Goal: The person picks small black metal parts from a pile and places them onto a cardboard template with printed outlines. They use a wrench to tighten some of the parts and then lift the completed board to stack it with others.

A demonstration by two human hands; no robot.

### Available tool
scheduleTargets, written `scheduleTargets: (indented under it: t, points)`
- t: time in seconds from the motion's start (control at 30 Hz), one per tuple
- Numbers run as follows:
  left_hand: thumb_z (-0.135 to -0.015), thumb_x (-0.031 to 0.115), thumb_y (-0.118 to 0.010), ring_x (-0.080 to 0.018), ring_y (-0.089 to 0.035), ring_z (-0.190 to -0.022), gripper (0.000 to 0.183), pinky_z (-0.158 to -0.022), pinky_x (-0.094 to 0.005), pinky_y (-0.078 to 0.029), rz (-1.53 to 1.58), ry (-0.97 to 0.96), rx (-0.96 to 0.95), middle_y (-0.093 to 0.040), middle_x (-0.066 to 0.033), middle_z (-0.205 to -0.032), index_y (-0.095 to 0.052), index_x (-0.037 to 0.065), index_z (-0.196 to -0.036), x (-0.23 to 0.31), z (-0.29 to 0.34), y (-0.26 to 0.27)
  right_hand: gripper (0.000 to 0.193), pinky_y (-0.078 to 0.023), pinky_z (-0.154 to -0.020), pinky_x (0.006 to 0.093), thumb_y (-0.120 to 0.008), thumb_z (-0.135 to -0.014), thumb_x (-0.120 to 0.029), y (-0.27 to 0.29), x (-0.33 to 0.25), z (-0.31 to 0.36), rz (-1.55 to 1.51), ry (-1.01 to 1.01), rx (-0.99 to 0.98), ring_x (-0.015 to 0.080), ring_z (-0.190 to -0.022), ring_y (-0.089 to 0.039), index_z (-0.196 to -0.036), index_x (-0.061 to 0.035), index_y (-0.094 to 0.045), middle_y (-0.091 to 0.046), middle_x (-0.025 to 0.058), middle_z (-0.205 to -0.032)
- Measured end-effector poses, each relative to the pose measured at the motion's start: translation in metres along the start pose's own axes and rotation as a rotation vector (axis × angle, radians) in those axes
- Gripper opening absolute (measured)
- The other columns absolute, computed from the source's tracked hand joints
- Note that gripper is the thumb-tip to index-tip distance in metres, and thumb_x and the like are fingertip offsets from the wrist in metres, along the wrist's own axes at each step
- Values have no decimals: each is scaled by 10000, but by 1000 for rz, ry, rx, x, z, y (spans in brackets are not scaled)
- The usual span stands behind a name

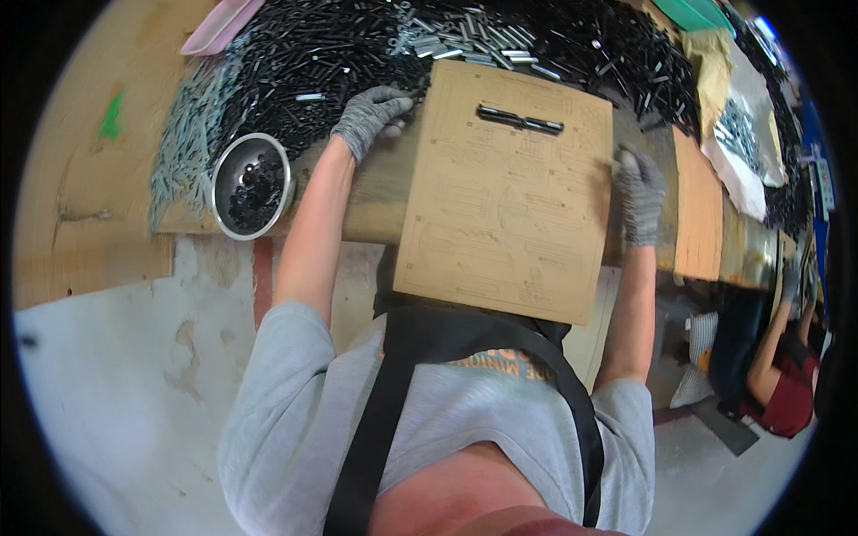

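Observation:
A brown cardboard sheet (pixel 500 205) printed with line drawings lies across the bench's front edge, close to my body. On its upper part rest black slender metal parts (pixel 520 119), side by side. My left hand (pixel 371 121), in a grey knit glove, is at the edge of the black parts pile, left of the sheet. Its fingers are curled together; what they hold, if anything, is hidden. Beside the sheet's right edge is my right hand (pixel 640 195), gloved alike, with bent fingers closed inward. I cannot make out anything in them.
A steel bowl (pixel 252 187) of small black parts stands at left. Behind lie heaps of black metal pieces (pixel 295 71), silver tubes (pixel 483 40) and grey-green strips (pixel 192 134). Paper with small parts (pixel 737 125) lies at right. A co-worker in dark red (pixel 791 384) is far right.

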State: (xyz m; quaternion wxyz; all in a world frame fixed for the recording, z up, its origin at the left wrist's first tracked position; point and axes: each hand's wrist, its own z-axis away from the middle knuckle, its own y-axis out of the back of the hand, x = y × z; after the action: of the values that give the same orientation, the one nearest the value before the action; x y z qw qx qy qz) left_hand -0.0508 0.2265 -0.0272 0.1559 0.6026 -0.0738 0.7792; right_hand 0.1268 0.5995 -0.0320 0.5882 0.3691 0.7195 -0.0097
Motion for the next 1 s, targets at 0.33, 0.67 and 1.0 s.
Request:
scheduleTargets:
  t: [0.33, 0.67, 1.0]
  points:
    - [-788, 192, -715, -145, -630, -715, 214, -665, -294, -522, -528, -192, -202, -684, -76, -833, -682, 27, -921, 0, 48, -106, 200, -514, -774, 311, -638, -855, -167, -62, -24, 24, 166, 127, -325, 240, -852, -663, -1011, -53, -687, -688, 117, -939]
    - [-811, 430, -669, -182, -638, -685, 411, -688, -316, -508, -864, 7, -303, -684, -92, -740, -704, 44, -946, 31, 74, -75, 197, -514, -785, 330, -662, -826, -192, -66, -26, -4, 249, 104, -325, 267, -840, -660, -978, -73, -697, -689, 102, -937]
    - [-823, 339, -622, -301, -639, -883, 304, -810, -390, -487, -1138, -323, -260, -678, -136, -895, -667, 62, -940, 26, 27, -138, 146, -499, -757, 418, -628, -801, -203, -84, -60, -19, 835, 254, -557, 309, -863, -620, -917, -127, -675, -644, 103, -929]
